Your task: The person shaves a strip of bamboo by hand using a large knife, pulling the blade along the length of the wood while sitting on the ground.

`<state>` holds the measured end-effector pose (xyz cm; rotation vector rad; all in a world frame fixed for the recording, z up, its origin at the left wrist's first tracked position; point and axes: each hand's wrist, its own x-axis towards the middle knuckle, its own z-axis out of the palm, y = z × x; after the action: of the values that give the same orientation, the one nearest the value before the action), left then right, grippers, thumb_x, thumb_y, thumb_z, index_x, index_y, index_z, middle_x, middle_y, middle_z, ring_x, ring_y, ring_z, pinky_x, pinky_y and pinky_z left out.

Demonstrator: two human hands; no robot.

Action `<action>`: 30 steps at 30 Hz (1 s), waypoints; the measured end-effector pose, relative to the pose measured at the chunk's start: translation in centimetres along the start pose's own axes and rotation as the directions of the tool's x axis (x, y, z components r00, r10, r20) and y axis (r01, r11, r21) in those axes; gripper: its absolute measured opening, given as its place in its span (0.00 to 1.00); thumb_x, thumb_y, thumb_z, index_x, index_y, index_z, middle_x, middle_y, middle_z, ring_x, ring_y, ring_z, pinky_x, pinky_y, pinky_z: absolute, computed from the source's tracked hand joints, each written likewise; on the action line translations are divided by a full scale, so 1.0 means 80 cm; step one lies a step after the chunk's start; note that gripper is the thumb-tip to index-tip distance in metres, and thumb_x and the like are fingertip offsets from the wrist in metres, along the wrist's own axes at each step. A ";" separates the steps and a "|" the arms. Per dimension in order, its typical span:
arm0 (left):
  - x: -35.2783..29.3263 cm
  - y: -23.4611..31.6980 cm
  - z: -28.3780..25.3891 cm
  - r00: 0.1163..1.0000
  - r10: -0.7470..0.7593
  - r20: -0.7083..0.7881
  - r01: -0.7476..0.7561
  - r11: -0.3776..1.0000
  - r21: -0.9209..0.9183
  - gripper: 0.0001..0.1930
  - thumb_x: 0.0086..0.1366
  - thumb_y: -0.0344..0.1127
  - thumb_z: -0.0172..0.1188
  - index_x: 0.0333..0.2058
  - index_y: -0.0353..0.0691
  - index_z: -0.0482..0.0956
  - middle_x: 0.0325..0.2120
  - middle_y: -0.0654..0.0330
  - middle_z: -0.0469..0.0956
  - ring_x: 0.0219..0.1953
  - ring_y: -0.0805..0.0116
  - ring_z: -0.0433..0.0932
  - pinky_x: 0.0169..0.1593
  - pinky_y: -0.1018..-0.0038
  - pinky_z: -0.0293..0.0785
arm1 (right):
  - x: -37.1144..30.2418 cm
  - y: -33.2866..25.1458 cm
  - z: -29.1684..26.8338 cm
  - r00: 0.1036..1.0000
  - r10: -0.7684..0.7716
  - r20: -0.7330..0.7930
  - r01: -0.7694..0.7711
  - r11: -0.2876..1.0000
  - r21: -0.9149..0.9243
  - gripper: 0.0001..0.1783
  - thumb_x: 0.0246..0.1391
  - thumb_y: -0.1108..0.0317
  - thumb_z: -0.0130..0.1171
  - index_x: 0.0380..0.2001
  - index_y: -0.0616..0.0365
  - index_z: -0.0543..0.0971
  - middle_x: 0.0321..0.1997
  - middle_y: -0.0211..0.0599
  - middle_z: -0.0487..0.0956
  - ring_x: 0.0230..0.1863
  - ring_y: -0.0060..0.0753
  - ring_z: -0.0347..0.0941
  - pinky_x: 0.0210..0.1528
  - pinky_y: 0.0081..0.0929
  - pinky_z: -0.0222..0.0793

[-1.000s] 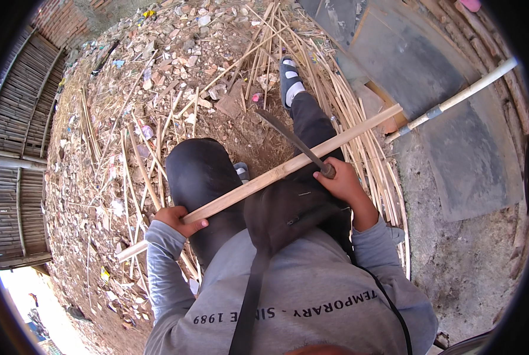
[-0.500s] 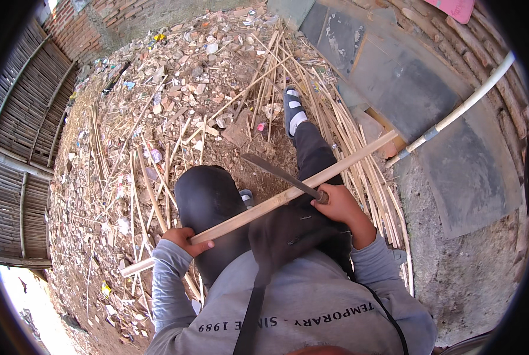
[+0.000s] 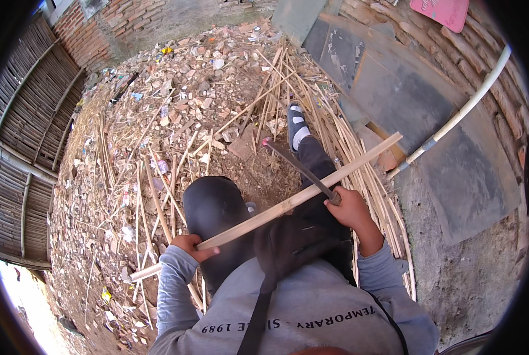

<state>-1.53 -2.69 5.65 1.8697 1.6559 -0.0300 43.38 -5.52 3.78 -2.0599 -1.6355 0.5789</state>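
Across my lap slants a long pale bamboo strip (image 3: 276, 211), its low end at the left and its far end at the upper right. My left hand (image 3: 194, 247) is closed round the strip near its lower end. In my right hand (image 3: 350, 208) is the handle of a long dark-bladed machete (image 3: 300, 167). The blade lies across the strip and points up and left, toward my sandalled foot (image 3: 297, 125). Where blade and strip cross, I cannot tell how firmly they touch.
Many thin bamboo strips (image 3: 359, 157) lie in a heap at the right, with others (image 3: 152, 201) on the rubble-strewn ground (image 3: 181, 112) at the left. Grey panels (image 3: 400, 77) and a white pipe (image 3: 465, 106) lean by the right-hand wall. A woven bamboo wall (image 3: 28, 118) stands left.
The machete's tip has swung upward and right, and its handle has shifted slightly right and down. The strip and my left hand have stayed nearly in place as the view shifted a little.
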 end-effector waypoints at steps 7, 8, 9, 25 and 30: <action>0.003 -0.009 0.007 0.999 0.032 -0.002 -0.032 0.999 0.012 0.33 0.46 0.63 0.77 0.28 0.32 0.84 0.17 0.52 0.77 0.22 0.61 0.79 0.30 0.66 0.74 | -0.005 -0.016 -0.004 0.990 -0.058 0.127 0.055 0.998 0.027 0.16 0.47 0.56 0.70 0.27 0.56 0.78 0.24 0.47 0.79 0.30 0.58 0.77 0.32 0.48 0.70; 0.000 -0.006 0.005 1.000 0.029 -0.013 -0.029 1.000 -0.005 0.33 0.46 0.63 0.76 0.28 0.32 0.84 0.17 0.52 0.77 0.22 0.61 0.79 0.30 0.66 0.74 | -0.001 -0.006 -0.001 0.997 -0.024 0.074 0.023 1.000 0.016 0.16 0.47 0.56 0.70 0.27 0.56 0.78 0.23 0.47 0.78 0.30 0.58 0.77 0.32 0.47 0.70; 0.001 -0.004 0.005 0.999 0.029 -0.031 -0.030 0.999 -0.027 0.33 0.46 0.63 0.76 0.27 0.32 0.84 0.17 0.53 0.77 0.22 0.61 0.78 0.30 0.66 0.74 | 0.004 -0.002 -0.002 0.999 0.022 0.034 -0.023 0.999 0.023 0.16 0.47 0.57 0.70 0.26 0.57 0.78 0.24 0.47 0.78 0.31 0.58 0.77 0.33 0.47 0.70; 0.009 -0.016 0.004 1.000 0.005 0.031 -0.005 1.000 0.007 0.40 0.41 0.71 0.74 0.25 0.30 0.82 0.16 0.51 0.76 0.22 0.58 0.79 0.30 0.63 0.73 | -0.002 -0.014 -0.012 0.986 0.010 0.165 -0.002 0.999 -0.047 0.17 0.46 0.55 0.71 0.27 0.57 0.79 0.24 0.47 0.79 0.30 0.57 0.77 0.33 0.46 0.69; 0.010 -0.020 0.007 1.000 -0.004 0.025 0.004 1.000 -0.014 0.40 0.41 0.71 0.74 0.25 0.30 0.82 0.16 0.51 0.77 0.22 0.57 0.79 0.30 0.63 0.73 | -0.004 -0.013 -0.011 0.942 -0.188 0.279 0.176 0.982 0.068 0.18 0.47 0.58 0.72 0.24 0.60 0.77 0.18 0.45 0.74 0.23 0.48 0.72 0.28 0.40 0.65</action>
<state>-2.60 -2.23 4.17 1.8480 1.6390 -0.0427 43.00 -5.70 5.16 -1.8344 -1.9319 0.8680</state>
